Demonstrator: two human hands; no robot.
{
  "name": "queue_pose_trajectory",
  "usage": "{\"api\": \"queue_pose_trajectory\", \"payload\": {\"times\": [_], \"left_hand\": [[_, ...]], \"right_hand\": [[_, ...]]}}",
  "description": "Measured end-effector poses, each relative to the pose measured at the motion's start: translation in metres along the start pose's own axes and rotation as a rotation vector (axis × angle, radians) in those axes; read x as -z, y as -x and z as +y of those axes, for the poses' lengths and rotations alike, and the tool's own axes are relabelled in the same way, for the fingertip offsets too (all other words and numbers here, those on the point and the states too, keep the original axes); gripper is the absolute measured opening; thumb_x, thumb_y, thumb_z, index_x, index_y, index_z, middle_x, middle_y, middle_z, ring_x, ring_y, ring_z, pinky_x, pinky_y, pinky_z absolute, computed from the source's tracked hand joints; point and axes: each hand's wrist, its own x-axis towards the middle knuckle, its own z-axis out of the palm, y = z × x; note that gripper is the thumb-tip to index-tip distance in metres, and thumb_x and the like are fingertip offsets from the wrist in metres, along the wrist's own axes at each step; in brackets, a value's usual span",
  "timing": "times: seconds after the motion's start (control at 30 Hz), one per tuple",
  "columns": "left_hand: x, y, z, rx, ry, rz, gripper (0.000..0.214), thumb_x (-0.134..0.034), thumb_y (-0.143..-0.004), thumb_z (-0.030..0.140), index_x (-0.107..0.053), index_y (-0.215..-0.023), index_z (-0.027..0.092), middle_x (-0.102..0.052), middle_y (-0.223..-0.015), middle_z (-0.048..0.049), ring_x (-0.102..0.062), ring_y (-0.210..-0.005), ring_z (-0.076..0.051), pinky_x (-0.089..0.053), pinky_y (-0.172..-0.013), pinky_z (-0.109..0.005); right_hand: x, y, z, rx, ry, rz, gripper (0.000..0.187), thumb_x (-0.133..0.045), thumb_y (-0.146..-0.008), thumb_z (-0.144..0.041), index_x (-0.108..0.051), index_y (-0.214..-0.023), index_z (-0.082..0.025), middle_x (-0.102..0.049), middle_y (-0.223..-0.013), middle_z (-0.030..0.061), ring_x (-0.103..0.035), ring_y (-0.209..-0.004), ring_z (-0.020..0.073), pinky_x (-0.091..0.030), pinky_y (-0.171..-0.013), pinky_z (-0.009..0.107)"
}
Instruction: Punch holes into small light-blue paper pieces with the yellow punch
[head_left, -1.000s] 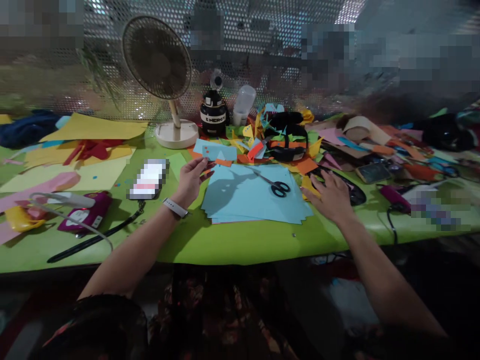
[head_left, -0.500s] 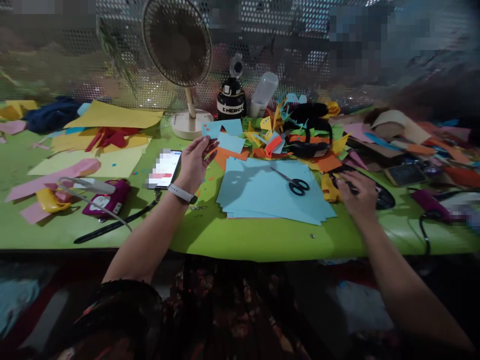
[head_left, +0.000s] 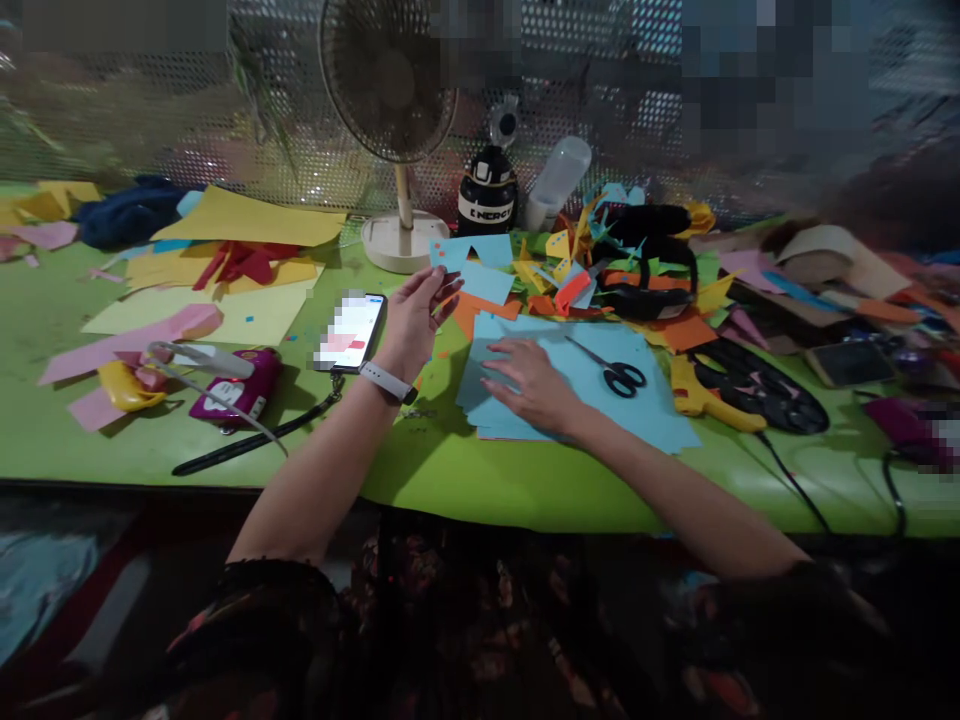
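My left hand [head_left: 420,312], a pale watch strap on its wrist, is raised with thumb and forefinger pinched together. Its fingertips overlap the lower left corner of a notched light blue paper piece [head_left: 491,247]; what they hold, if anything, I cannot make out. Fingers spread, my right hand [head_left: 534,383] is over the left part of a stack of light blue paper sheets [head_left: 581,425] and holds nothing. Black-handled scissors [head_left: 621,378] lie on the stack, right of that hand. Beyond the stack's right edge rests a yellow glue gun [head_left: 709,400] with a dark cord.
A phone [head_left: 352,332] and a purple device [head_left: 244,385] lie to the left. Behind stand a fan [head_left: 405,235], a black bottle [head_left: 487,195] and a clear bottle [head_left: 559,180]. Coloured paper scraps [head_left: 240,265] and black headphones [head_left: 649,270] cover the table's back.
My right hand has moved left from the yellow glue gun to above the blue sheets, uncovering the glue gun. My left hand keeps its pinch. The whole view has shifted slightly.
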Motion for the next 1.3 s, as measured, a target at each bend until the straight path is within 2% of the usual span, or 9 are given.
{"api": "queue_pose_trajectory", "payload": {"times": [0.13,0.27,0.4,0.77,0.93,1.07,1.17,1.23,1.3], "left_hand": [[-0.002,0.003,-0.001,0.016,0.019,-0.014,0.017,-0.076,-0.078,0.031,-0.065,-0.084,0.02,-0.075,-0.092,-0.0037,-0.07,-0.097,-0.018,-0.054,-0.077,-0.026],[-0.005,0.005,-0.002,0.039,0.013,-0.011,0.013,-0.074,-0.081,0.029,-0.065,-0.085,0.02,-0.075,-0.093,-0.0032,-0.071,-0.094,-0.017,-0.054,-0.077,-0.027],[-0.005,0.005,-0.003,0.048,0.013,-0.003,0.013,-0.074,-0.08,0.029,-0.066,-0.085,0.02,-0.075,-0.094,-0.004,-0.07,-0.096,-0.019,-0.053,-0.079,-0.028],[-0.006,0.006,-0.004,0.049,-0.018,0.022,0.013,-0.073,-0.081,0.029,-0.065,-0.084,0.02,-0.075,-0.092,-0.0041,-0.07,-0.094,-0.018,-0.052,-0.079,-0.028],[-0.004,0.006,-0.006,0.021,-0.012,0.008,0.012,-0.073,-0.08,0.029,-0.066,-0.084,0.02,-0.075,-0.092,-0.0036,-0.07,-0.09,-0.016,-0.053,-0.078,-0.028],[-0.003,0.006,-0.012,0.035,-0.02,0.005,0.014,-0.075,-0.077,0.03,-0.066,-0.082,0.02,-0.075,-0.092,-0.0044,-0.07,-0.089,-0.017,-0.053,-0.08,-0.03],[-0.003,0.006,-0.017,0.062,-0.045,0.014,0.017,-0.077,-0.075,0.031,-0.067,-0.083,0.02,-0.075,-0.093,-0.0049,-0.07,-0.091,-0.018,-0.053,-0.081,-0.032],[-0.003,0.006,-0.02,0.086,-0.057,0.024,0.017,-0.077,-0.074,0.031,-0.068,-0.084,0.02,-0.075,-0.093,-0.005,-0.07,-0.092,-0.019,-0.053,-0.08,-0.032],[-0.003,0.006,-0.02,0.084,-0.059,0.033,0.017,-0.078,-0.074,0.03,-0.068,-0.084,0.02,-0.075,-0.092,-0.0049,-0.07,-0.093,-0.019,-0.053,-0.079,-0.032]], "right_hand": [[-0.027,-0.033,-0.017,0.005,-0.011,-0.063,0.04,-0.053,-0.093,-0.036,-0.063,-0.127,-0.017,-0.057,-0.128,0.0138,-0.046,-0.122,0.0281,-0.037,-0.106,0.044],[-0.037,-0.041,-0.021,-0.015,0.069,-0.068,0.055,-0.049,-0.093,-0.055,-0.058,-0.135,-0.022,-0.05,-0.139,0.0145,-0.038,-0.129,0.034,-0.033,-0.108,0.051],[-0.042,-0.04,-0.021,-0.008,0.119,-0.045,0.065,-0.048,-0.089,-0.065,-0.054,-0.14,-0.025,-0.044,-0.149,0.0134,-0.033,-0.136,0.0366,-0.024,-0.113,0.055],[-0.036,-0.042,-0.023,0.016,0.084,-0.034,0.062,-0.043,-0.093,-0.062,-0.054,-0.139,-0.023,-0.036,-0.155,0.0133,-0.029,-0.141,0.0336,-0.022,-0.115,0.054],[-0.02,-0.03,-0.015,-0.067,-0.188,0.023,0.058,-0.035,-0.097,-0.057,-0.06,-0.133,-0.019,-0.048,-0.146,0.0135,-0.035,-0.139,0.0274,-0.027,-0.116,0.049],[-0.012,-0.02,-0.005,-0.256,-0.713,0.04,0.052,-0.032,-0.098,-0.051,-0.06,-0.133,-0.025,-0.055,-0.142,0.007,-0.044,-0.136,0.0242,-0.036,-0.112,0.048],[-0.006,-0.015,0.002,-0.317,-1.004,0.05,0.056,-0.021,-0.099,-0.044,-0.052,-0.14,-0.022,-0.054,-0.144,0.0081,-0.048,-0.134,0.0236,-0.043,-0.105,0.048],[-0.003,-0.012,0.005,-0.304,-0.976,0.051,0.057,-0.018,-0.1,-0.043,-0.05,-0.142,-0.021,-0.053,-0.145,0.0081,-0.048,-0.134,0.0233,-0.043,-0.106,0.047],[-0.003,-0.011,0.006,-0.27,-0.77,0.037,0.055,-0.022,-0.1,-0.047,-0.053,-0.14,-0.024,-0.052,-0.145,0.0075,-0.045,-0.136,0.0244,-0.038,-0.109,0.048]]}}
